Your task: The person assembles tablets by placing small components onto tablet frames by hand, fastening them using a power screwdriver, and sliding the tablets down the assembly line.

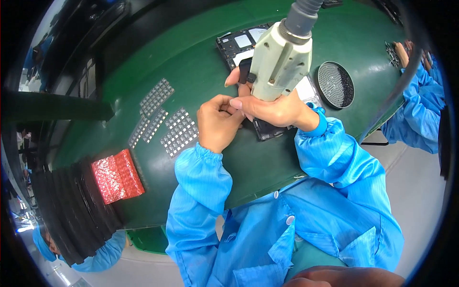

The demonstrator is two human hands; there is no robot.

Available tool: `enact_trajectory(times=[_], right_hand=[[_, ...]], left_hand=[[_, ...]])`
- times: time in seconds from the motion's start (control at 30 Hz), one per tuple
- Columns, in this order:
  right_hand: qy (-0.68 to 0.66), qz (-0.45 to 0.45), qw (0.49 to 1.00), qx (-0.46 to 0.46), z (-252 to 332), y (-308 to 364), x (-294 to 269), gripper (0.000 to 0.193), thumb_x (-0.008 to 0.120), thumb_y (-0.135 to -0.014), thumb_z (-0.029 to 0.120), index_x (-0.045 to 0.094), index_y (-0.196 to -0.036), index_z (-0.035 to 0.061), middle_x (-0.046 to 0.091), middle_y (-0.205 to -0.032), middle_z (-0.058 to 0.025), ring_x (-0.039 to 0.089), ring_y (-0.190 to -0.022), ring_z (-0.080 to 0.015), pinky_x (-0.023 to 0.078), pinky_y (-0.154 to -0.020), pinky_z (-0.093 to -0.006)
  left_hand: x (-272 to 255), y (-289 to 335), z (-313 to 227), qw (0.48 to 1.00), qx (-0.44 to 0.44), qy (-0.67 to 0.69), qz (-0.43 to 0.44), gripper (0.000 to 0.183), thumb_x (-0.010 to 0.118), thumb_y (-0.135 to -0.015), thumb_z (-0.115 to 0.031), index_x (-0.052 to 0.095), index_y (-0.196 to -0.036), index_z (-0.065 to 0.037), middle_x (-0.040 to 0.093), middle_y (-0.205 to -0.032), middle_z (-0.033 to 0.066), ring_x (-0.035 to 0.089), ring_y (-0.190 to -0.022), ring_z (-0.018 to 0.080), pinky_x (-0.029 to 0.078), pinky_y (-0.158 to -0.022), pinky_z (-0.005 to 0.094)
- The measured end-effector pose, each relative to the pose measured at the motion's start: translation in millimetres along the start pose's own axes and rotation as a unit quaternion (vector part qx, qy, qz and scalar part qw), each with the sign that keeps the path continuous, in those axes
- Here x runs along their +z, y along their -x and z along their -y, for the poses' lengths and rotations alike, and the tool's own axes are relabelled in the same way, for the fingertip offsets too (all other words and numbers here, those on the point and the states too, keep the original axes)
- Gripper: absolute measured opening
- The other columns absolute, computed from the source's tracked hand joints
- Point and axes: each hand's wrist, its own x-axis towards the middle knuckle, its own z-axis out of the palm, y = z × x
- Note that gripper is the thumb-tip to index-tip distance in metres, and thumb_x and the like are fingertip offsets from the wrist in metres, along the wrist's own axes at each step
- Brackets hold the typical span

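Right hand (272, 112): wrapped around the light grey tool (282, 62), thumb reaching left, fingers showing beyond its far side. Grip closed on the tool's body.

Left hand (217, 122): fingers curled inward, tips close by the right thumb. Whether something small is pinched there cannot be told.

Tool: one, upright, nose down, over the table; ribbed grey hose (305, 12) at its top. Tip hidden by the hands.

Housing (239, 45): black, with pale panels, flat on the table beneath and beyond the tool. A dark part also shows on the near side of the hands; whether it belongs to the same piece cannot be told.

Dish (352, 76): one, round, shallow, dark-rimmed, just right of the tool. Contents: small dark pieces gathered along the right side, over a pale, dotted surface; individual pieces too small to identify.

Sheets (179, 133): a group, flat, left of the left hand. Contents: rows of small dark and white parts.

Packet (117, 176): one, red bubble wrap, lower left. Contents hidden.

Stack (71, 205): black, layered, touching the packet's left side.

Bin (148, 240): green, below the near table edge. Contents out of sight.

Table (258, 167): green-topped, beneath the work.

Co-worker's hand (401, 55): far right, beside loose dark pieces (392, 54).
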Motion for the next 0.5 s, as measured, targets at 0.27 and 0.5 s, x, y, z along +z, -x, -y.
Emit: enact_trajectory(times=[0.27, 0.5], right_hand=[[0.085, -0.030, 0.996, 0.013, -7, 10, 7, 0.035, 0.070, -0.072, 0.005, 0.056, -0.103, 0.0014, 0.060, -0.089, -0.0058, 0.058, -0.081, -0.0131, 0.048, -0.072, -0.0287], [0.009, -0.047, 0.998, 0.029, 2, 6, -4, 0.036, 0.061, -0.078, -0.002, 0.049, -0.111, -0.0020, 0.051, -0.061, -0.0006, 0.050, -0.052, -0.0074, 0.041, -0.049, -0.0208]], left_hand=[[6, -7, 19, 0.982, 0.180, -0.005, -0.052, 0.011, 0.065, -0.071, 0.000, 0.063, -0.081, 0.004, 0.064, -0.066, 0.0088, 0.061, -0.058, 0.0112, 0.049, -0.054, 0.0246], [-47, 2, -2, 0.958, 0.171, -0.232, -0.008, 0.027, 0.072, -0.068, -0.004, 0.065, -0.094, 0.001, 0.063, -0.078, 0.0140, 0.062, -0.060, 0.0183, 0.050, -0.057, 0.0288]])
